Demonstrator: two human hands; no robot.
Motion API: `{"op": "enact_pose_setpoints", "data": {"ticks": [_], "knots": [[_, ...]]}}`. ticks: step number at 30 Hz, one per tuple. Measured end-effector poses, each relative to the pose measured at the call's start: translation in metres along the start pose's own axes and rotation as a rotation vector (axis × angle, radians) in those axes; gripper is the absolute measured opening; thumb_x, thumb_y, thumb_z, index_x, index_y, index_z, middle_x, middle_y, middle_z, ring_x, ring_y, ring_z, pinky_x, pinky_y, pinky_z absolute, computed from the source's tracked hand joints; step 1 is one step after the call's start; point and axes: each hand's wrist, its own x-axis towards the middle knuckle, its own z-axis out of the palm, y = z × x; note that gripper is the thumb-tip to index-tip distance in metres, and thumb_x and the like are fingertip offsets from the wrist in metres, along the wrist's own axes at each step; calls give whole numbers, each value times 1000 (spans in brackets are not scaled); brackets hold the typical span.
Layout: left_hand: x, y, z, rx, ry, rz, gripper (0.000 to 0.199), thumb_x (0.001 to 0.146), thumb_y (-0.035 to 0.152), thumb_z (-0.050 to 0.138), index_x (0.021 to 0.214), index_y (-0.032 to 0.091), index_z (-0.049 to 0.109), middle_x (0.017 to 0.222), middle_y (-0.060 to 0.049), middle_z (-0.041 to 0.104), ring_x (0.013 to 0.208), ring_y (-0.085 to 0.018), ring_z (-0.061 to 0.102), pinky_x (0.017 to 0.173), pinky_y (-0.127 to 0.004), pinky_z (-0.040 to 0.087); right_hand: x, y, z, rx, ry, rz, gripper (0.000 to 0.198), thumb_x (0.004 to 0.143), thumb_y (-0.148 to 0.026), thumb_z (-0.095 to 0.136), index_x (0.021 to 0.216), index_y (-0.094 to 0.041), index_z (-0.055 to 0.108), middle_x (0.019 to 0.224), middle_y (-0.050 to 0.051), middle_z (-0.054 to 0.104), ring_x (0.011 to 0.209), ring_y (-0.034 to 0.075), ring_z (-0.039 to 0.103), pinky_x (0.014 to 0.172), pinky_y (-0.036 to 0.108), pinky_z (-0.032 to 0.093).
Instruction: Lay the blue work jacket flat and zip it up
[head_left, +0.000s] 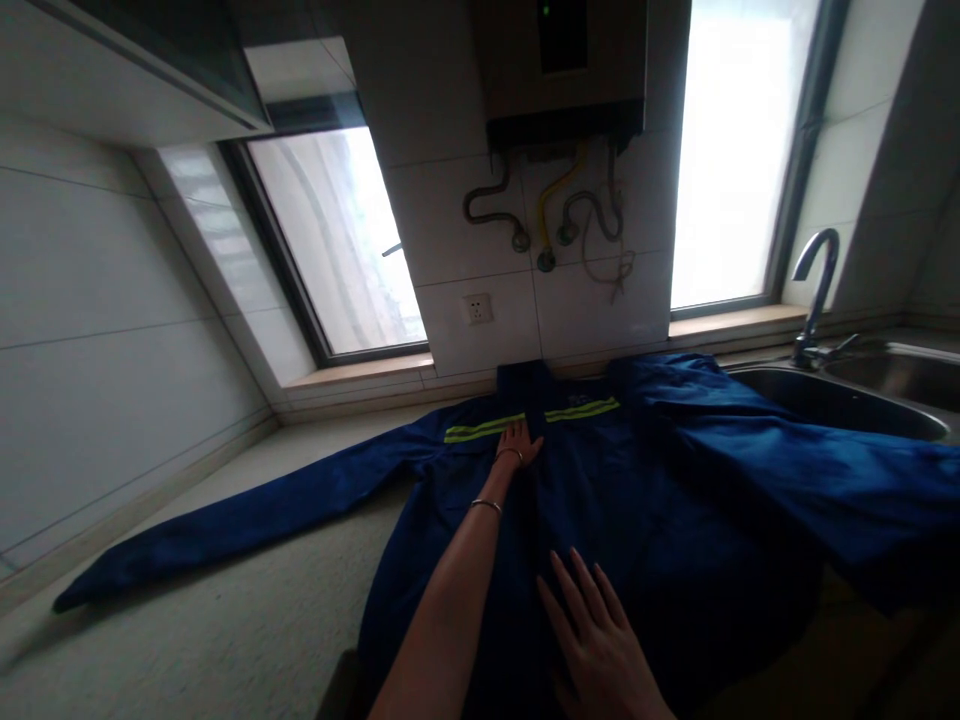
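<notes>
A dark blue work jacket (600,500) with yellow-green reflective stripes across the chest lies spread on the counter, collar toward the wall. One sleeve stretches out to the left, while the other runs right, in front of the sink. My left hand (517,443) rests on the upper chest by the front opening, at the end of the left stripe, fingers spread. Two bracelets circle that wrist and forearm. Lower down, my right hand (596,640) is over the jacket's lower front with its fingers stretched out; whether it presses the cloth is hard to see.
The jacket is on a pale speckled counter (300,590). At the right are a metal sink (892,400) and a curved faucet (817,290). A water heater (562,70) with pipes hangs on the tiled wall above a socket (477,309), between two windows.
</notes>
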Motion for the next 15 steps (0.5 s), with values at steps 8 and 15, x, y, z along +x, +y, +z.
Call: {"op": "enact_pose_setpoints", "data": {"ticks": [8,15], "knots": [[-3,-3,-5,-149,69,33,74,86,59,32,140,8,34,147,-18,26,138,-32,18,111,-45,17,-3,18,-32,362,-148,-52,78,70,-19,54,144,-21,27,146,8,31,134,29,26,107,49,32],[-17,-3,-29,-232,247,69,44,93,23,29,134,14,43,136,-10,47,126,-17,43,107,-34,32,39,127,-109,304,-10,248,46,90,-31,41,134,-21,41,132,11,49,118,21,50,99,36,41]]}}
